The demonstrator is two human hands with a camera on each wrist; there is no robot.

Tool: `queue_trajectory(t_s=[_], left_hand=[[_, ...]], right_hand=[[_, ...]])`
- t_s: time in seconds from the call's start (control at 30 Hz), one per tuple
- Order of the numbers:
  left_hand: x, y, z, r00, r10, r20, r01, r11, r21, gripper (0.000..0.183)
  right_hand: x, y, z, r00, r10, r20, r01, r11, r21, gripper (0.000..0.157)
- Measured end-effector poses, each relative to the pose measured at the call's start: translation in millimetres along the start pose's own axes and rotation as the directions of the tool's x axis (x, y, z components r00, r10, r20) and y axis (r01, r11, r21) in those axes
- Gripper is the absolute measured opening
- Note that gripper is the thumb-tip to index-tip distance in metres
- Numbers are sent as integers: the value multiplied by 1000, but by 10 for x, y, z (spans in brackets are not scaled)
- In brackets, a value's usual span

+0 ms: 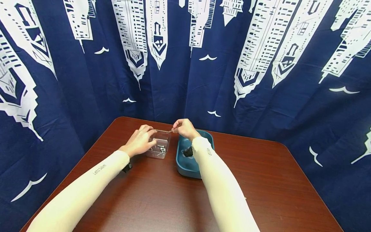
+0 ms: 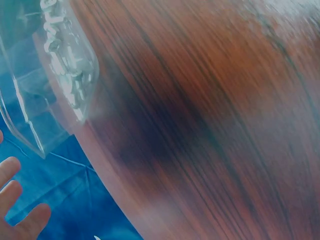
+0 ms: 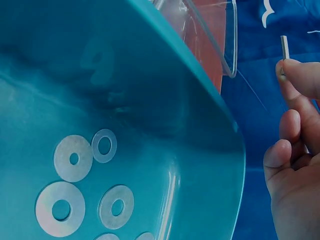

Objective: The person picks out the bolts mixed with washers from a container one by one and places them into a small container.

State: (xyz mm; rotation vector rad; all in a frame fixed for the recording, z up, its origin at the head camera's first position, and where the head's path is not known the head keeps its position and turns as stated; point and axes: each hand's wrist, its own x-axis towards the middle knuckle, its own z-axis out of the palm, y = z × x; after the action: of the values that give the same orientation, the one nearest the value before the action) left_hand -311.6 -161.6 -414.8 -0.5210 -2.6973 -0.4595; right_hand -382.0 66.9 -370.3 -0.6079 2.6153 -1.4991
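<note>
In the head view my right hand (image 1: 185,128) is raised over the far left corner of a teal bin (image 1: 187,172). Its thumb and index finger pinch a short, thin metal rod (image 3: 285,48), which sticks up past the fingertips in the right wrist view. My left hand (image 1: 139,141) hovers at a clear plastic box (image 1: 156,155), its fingers spread over the left side and far rim. Whether they touch the box cannot be told. Several screws (image 2: 56,37) lie inside the box. Flat metal washers (image 3: 46,212) of different sizes lie on the bin's floor.
Both containers stand side by side on a reddish-brown wooden table (image 1: 150,196), the box left of the bin. A blue curtain (image 1: 179,93) with white building prints hangs behind the table's far edge. The right forearm covers part of the bin.
</note>
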Motion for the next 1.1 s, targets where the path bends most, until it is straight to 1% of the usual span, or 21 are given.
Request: queue_trajectory(t_s=[0.23, 0.4, 0.5, 0.63, 0.77, 0.93, 1.1], left_hand=[[-35, -68, -14, 1000, -24, 3, 24, 1000, 4, 47], [-63, -129, -10, 1000, -31, 1, 31, 999, 7, 46], [-77, -172, -4, 999, -34, 3, 34, 999, 13, 46], [-99, -245, 13, 999, -37, 11, 37, 999, 18, 46], [-104, -296, 25, 999, -38, 28, 38, 999, 14, 47], [-102, -283, 8, 998, -35, 53, 35, 999, 4, 48], [-87, -259, 9, 996, -42, 80, 41, 999, 7, 48]], right_hand=[[59, -6, 88, 1000, -7, -6, 7, 1000, -5, 12], [92, 6, 153, 1000, -6, 21, 6, 1000, -16, 13], [99, 17, 173, 999, -21, 32, 21, 1000, -9, 14], [97, 9, 198, 998, -49, 38, 49, 999, -1, 16], [103, -8, 227, 998, -44, 33, 44, 999, -6, 14], [122, -1, 267, 999, -4, 53, 5, 1000, -19, 10], [134, -23, 280, 997, -18, 69, 22, 998, -60, 11]])
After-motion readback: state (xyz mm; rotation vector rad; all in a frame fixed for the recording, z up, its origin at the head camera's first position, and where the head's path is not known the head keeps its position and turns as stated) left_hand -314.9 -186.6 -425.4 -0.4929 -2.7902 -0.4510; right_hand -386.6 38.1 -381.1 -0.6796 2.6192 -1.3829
